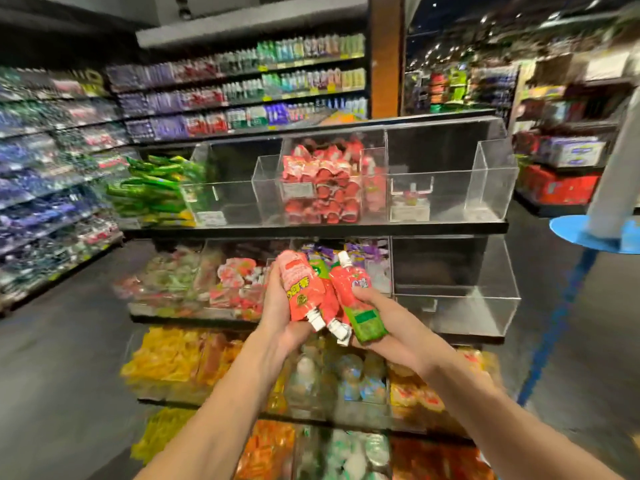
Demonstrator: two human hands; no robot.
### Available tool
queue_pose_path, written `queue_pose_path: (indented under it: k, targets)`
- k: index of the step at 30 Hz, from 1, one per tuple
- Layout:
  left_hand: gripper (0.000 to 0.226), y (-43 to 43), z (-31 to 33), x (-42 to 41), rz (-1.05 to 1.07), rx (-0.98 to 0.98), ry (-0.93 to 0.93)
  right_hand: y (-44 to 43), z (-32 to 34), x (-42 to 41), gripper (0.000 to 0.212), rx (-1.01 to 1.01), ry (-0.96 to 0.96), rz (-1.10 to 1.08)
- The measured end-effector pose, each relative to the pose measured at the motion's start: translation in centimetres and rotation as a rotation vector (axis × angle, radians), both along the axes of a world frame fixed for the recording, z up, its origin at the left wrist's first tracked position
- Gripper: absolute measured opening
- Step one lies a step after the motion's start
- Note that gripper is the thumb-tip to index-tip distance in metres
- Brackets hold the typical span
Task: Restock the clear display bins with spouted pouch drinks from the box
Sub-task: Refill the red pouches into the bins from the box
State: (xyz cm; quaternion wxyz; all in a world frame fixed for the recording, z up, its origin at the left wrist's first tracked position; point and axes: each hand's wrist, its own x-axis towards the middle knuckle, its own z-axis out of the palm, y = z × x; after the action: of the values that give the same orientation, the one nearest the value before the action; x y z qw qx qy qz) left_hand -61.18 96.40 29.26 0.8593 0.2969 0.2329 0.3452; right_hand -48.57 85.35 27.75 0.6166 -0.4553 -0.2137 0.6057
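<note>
My left hand (277, 313) and my right hand (388, 320) together hold a bunch of red spouted pouches (311, 292) with white caps in front of the tiered display. A green-bottomed pouch (367, 322) lies across my right fingers. On the top tier, the middle clear bin (329, 181) is packed with the same red pouches. The clear bin to its right (450, 188) holds only a pouch or two low at its front. The left clear bin (225, 199) looks bare. The box is out of view.
Green packets (156, 188) pile at the top tier's left end. Lower tiers hold mixed jelly and snack packs (194, 282), with a bare clear bin at right (457, 299). Stocked shelves run along the left aisle (45, 188). A blue round stand (595, 233) is at right.
</note>
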Motion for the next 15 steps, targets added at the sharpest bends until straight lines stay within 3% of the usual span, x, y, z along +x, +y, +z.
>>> queue_pose_path:
  k: [2, 4, 8, 15]
  targets:
    - [0.084, 0.8, 0.2, 0.0, -0.020, 0.003, 0.073, 0.9, 0.7, -0.5, 0.049, -0.008, -0.084, -0.009]
    - [0.096, 1.4, 0.4, 0.6, -0.054, 0.059, 0.154, 1.9, 1.2, -0.6, 0.048, -0.035, -0.127, -0.037]
    - [0.083, 2.0, 1.1, 2.5, -0.096, 0.126, 0.201, 3.7, 1.8, 0.0, 0.040, -0.069, -0.150, -0.102]
    - [0.074, 4.7, 1.6, 7.1, -0.029, 0.255, 0.227, 7.1, 1.9, 4.2, 0.066, -0.002, -0.223, 0.081]
